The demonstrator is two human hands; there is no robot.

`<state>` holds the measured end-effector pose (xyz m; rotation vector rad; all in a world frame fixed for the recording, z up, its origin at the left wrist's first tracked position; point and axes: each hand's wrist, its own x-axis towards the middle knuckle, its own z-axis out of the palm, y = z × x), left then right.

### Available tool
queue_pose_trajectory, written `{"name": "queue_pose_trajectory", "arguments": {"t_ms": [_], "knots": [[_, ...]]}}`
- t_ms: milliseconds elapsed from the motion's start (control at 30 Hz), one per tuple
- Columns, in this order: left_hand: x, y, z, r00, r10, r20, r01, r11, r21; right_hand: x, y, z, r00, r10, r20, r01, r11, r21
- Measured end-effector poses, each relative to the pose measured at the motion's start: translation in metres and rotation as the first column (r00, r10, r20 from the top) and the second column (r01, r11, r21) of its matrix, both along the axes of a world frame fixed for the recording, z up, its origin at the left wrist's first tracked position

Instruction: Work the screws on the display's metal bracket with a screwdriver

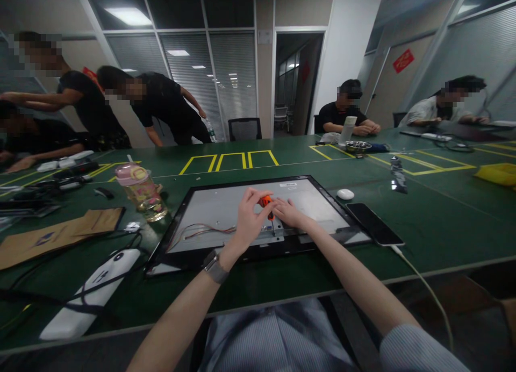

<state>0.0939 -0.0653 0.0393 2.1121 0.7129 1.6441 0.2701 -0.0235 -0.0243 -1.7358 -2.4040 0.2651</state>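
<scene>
Orange and black, a small screwdriver [266, 200] stands near the centre of the frame, its thin shaft pointing down at a metal bracket [278, 234] along the near edge of a grey-backed display panel [209, 202]. The left hand [250, 213] has its fingers pinching the handle between thumb and fingertips. The right hand [289, 213] lies just beside it, fingers bent toward the handle; whether they grip it or only steady it, I cannot tell.

To turn the tool well, the shaft should stand square to the bracket, with light downward pressure so that the tip does not slip (the tip itself is too small to make out). One hand could guide the shaft low down while the other twists in short turns. Care seems due around the thin wires [209, 232] left of the hands, which a slipping tip might snag. The panel rests flat on the green surface [443, 216], and the phone [374, 224] sits close by its right corner, so a sudden shift could nudge it.
</scene>
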Motion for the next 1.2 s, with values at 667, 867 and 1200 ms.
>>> {"name": "queue_pose_trajectory", "arguments": {"t_ms": [667, 867, 1200], "knots": [[-0.011, 0.010, -0.003, 0.970, -0.181, 0.163, 0.220, 0.938, -0.267, 0.002, 0.003, -0.005, 0.999, 0.002, -0.039, -0.002, 1.000, 0.015], [-0.012, 0.009, -0.001, 0.925, -0.336, 0.175, 0.377, 0.864, -0.334, 0.002, 0.003, -0.006, 0.999, 0.011, -0.033, -0.010, 1.000, 0.017], [0.001, -0.002, 0.013, 0.988, -0.148, -0.048, 0.145, 0.988, -0.046, 0.000, 0.001, -0.003, 0.999, 0.018, -0.050, -0.016, 0.999, 0.028]]}}
